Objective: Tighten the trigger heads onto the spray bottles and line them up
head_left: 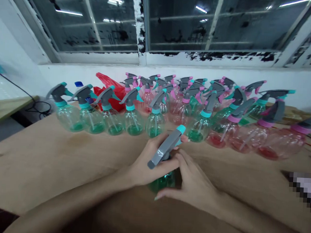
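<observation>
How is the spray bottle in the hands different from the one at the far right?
Colour: the held bottle is green, the far-right bottle pinkish red.
Place: the held bottle is in the left hand, with the right hand beside it; the far-right bottle stands untouched on the table.
Both are see-through, with grey spray heads.

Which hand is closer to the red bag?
Left: the left hand is in front of the red bag and to its right; the right hand is farther right.

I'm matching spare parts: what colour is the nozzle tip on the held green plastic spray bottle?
Turquoise; the small nozzle tip shows best in the head view.
</observation>
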`<state>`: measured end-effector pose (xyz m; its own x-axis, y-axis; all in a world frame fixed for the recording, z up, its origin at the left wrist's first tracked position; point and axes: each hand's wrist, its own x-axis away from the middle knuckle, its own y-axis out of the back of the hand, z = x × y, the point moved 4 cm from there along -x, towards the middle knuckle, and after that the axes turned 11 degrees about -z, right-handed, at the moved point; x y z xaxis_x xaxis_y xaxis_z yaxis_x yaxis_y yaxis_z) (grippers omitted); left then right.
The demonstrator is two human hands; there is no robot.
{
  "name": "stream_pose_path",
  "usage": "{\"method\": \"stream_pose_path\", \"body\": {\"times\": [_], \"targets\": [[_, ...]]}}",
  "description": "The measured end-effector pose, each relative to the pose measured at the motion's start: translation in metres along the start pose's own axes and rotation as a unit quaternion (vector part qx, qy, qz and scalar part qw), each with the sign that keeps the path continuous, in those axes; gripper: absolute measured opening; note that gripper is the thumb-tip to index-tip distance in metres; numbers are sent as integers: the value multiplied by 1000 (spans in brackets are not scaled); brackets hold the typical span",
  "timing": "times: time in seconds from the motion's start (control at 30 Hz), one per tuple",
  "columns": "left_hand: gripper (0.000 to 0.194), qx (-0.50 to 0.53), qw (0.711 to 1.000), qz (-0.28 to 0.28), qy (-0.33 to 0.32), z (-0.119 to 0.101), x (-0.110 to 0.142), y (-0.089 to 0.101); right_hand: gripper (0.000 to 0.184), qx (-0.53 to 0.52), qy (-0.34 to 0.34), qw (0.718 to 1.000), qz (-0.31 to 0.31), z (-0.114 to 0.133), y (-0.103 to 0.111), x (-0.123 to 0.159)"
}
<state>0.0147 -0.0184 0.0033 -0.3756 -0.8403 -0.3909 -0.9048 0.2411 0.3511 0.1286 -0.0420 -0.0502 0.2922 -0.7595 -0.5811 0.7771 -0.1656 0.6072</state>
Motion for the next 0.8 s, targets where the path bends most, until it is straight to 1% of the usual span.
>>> {"method": "stream_pose_path", "body": {"times": [0.07, 0.17, 0.2, 0.3, 0.4, 0.5, 0.6, 0.73, 0.8], "targets": [[46, -19, 1000, -20, -6, 3, -1, 0, 84, 8, 18, 1000, 15, -8, 2, 5], [47, -29, 998, -42, -30, 0, -6, 0, 77, 44, 41, 997, 45, -28, 10, 14], [46, -27, 998, -45, -36, -2, -7, 0, 75, 64, 43, 996, 41, -37, 13, 18], [41, -21, 998, -45, -44, -7, -14, -2, 70, 113, 14, 993, 38, -65, 22, 28], [37, -31, 998, -44, -37, -7, -20, -5, 67, 129, -5, 990, 63, -85, 26, 36], [34, -43, 998, -38, -39, -5, -24, -9, 61, 127, -1, 988, 88, -91, 27, 38], [35, -47, 997, -30, -57, -4, -27, -10, 58, 129, 1, 988, 89, -90, 29, 36], [38, -41, 997, -8, -63, -5, -29, -9, 55, 141, -4, 985, 96, -88, 29, 35], [37, -39, 997, -6, -72, -6, -29, -9, 54, 143, -4, 985, 97, -88, 29, 35]]}}
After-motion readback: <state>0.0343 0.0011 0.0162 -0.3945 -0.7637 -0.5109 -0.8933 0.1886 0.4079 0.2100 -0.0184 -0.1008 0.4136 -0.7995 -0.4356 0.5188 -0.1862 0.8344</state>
